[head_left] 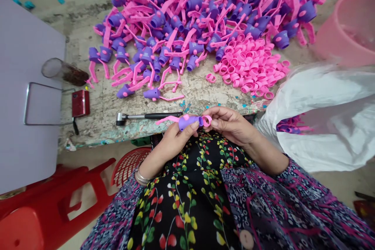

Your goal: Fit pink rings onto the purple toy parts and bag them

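My left hand (175, 139) grips a purple plastic cup piece (189, 122) with a long pink arm that points left. My right hand (228, 123) pinches a pink plastic ring (206, 121) at the cup's open end, touching it. Fingers hide part of the purple piece. Beyond my hands, a large heap of similar purple-and-pink pieces (175, 27) covers the worn workbench (96, 127). A pile of loose pink rings (249, 64) lies to its right, and one stray ring (210, 78) sits nearer me.
A socket ratchet (146, 116) lies near the bench edge. Left of it are a red box (80, 102), a tipped glass (64, 71), and a lilac board (29, 86). A pink tub (348, 27) and a white sack (325, 117) stand right; red stools (58, 195) stand below left.
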`<state>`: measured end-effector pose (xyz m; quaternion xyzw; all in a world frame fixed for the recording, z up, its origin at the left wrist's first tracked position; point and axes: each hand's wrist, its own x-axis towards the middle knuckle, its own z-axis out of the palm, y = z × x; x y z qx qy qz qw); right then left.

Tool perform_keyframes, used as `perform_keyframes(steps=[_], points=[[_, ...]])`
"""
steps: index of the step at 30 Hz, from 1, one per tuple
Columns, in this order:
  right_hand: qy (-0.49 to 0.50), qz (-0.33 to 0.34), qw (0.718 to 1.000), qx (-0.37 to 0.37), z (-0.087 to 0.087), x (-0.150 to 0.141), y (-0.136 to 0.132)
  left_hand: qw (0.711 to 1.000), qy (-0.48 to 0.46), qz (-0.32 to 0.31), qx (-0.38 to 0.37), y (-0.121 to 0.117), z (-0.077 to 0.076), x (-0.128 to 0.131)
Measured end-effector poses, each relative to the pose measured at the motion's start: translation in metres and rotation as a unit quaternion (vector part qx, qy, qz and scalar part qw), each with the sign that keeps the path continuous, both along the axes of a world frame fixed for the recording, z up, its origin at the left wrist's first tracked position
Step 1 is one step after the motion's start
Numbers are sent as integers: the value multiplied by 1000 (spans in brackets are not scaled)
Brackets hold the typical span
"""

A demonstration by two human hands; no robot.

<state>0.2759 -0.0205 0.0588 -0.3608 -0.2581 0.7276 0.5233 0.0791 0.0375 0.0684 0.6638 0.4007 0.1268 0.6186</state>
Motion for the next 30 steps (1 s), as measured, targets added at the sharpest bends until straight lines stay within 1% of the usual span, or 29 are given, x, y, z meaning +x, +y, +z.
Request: perform_keyframes(steps=[8,14,21,24,27,30], points=[[-20,-4,1000,16,-2,-1,0,1000,-1,5,-20,-1,2,-4],[-27,-8,999,25,-2,-1,0,999,-11,5,-41,-1,1,-6],[-19,-8,999,25,-4,-1,0,999,-24,-4,-31,-1,0,-3],[-16,-9,999,28,-4,-1,0,1000,-15,-9,1,-1,-1,-2],[-26,-13,999,21,-5,-2,0,997,11,-13,79,-1,-5,-4],[-38,-18,999,15,-8,-3,0,985,72,-18,154,-2,-8,-6]])
